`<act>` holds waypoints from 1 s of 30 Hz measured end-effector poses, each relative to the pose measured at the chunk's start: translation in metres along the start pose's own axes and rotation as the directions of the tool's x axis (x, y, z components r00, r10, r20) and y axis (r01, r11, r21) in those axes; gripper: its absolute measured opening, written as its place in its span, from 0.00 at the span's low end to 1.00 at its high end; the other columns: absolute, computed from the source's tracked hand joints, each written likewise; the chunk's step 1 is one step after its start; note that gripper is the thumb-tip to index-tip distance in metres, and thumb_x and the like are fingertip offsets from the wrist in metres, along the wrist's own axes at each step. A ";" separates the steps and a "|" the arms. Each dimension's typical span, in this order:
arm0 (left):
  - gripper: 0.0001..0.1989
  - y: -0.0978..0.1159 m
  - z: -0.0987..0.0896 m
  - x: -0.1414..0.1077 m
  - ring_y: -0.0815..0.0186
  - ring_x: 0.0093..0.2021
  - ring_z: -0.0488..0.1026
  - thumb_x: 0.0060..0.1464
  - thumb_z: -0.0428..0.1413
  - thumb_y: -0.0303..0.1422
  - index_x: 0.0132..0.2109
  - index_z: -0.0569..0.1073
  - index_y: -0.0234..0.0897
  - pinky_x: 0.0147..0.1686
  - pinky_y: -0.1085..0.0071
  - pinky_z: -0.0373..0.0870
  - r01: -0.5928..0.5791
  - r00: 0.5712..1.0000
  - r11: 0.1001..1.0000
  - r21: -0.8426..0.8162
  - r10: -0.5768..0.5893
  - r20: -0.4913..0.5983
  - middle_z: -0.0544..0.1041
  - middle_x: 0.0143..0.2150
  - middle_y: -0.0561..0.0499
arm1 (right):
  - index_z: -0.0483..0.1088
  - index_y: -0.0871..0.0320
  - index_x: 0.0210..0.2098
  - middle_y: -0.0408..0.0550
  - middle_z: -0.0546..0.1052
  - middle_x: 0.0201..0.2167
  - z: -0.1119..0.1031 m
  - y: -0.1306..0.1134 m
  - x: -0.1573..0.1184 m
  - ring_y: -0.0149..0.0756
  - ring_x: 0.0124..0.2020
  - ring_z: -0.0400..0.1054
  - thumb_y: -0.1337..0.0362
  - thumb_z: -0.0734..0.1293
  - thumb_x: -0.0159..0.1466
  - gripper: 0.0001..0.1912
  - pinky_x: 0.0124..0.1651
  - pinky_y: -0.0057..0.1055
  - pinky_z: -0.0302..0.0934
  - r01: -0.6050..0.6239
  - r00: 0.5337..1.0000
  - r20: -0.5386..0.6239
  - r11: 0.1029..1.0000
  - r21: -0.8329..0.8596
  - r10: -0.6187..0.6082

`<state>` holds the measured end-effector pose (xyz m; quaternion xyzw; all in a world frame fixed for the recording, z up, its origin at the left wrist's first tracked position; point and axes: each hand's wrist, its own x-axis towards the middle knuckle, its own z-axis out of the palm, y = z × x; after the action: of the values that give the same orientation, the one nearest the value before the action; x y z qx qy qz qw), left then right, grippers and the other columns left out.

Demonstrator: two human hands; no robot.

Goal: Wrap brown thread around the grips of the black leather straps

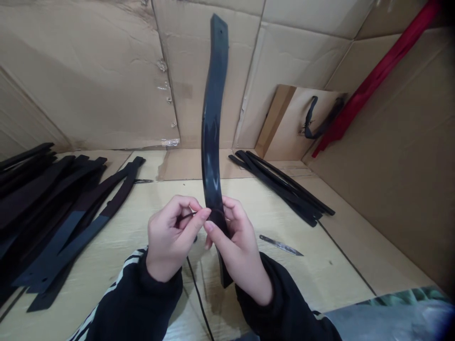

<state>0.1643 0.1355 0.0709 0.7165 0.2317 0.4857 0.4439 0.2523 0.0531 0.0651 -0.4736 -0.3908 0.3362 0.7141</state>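
A long, curved, glossy black strip (213, 118) stands nearly upright in front of me, with a small hole near its top end. My right hand (236, 237) is wrapped round its lower part, the thumb lying across the front. A thin black cord (197, 289) hangs down below my left hand (181, 232), which pinches a length of it against the strip between thumb and forefinger. At that spot the cord appears to cross the strip; whether it loops behind cannot be seen.
Many dark curved strips (88, 203) lie piled at the left. Several more black strips (284, 189) rest at the right rear. A pointed metal blade (280, 245) lies right of my hands. Cardboard walls (88, 71) surround the table; a paper bag (287, 123) and red strip (377, 78) are there.
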 end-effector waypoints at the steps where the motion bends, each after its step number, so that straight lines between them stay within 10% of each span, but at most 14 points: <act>1: 0.07 -0.001 0.000 0.000 0.78 0.16 0.55 0.51 0.57 0.32 0.29 0.67 0.35 0.16 0.82 0.54 0.020 1.000 1.000 -0.003 -0.020 0.015 0.58 0.16 0.60 | 0.62 0.52 0.48 0.43 0.73 0.37 0.000 0.000 0.000 0.23 0.25 0.65 0.64 0.67 0.61 0.17 0.25 0.21 0.65 0.005 1.000 -0.013 1.000 -0.004 -0.005; 30: 0.04 0.009 -0.002 0.002 0.80 0.15 0.55 0.48 0.59 0.27 0.27 0.76 0.34 0.15 0.82 0.53 -0.235 0.971 0.956 0.173 0.222 0.092 0.69 0.16 0.57 | 0.65 0.56 0.40 0.39 0.69 0.25 -0.007 -0.002 0.001 0.20 0.17 0.59 0.58 0.61 0.66 0.09 0.19 0.18 0.56 0.071 0.997 -0.027 0.997 -0.040 -0.073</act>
<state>0.1623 0.1334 0.0795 0.7932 0.1748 0.4843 0.3251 0.2588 0.0503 0.0655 -0.4778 -0.4038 0.2958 0.7219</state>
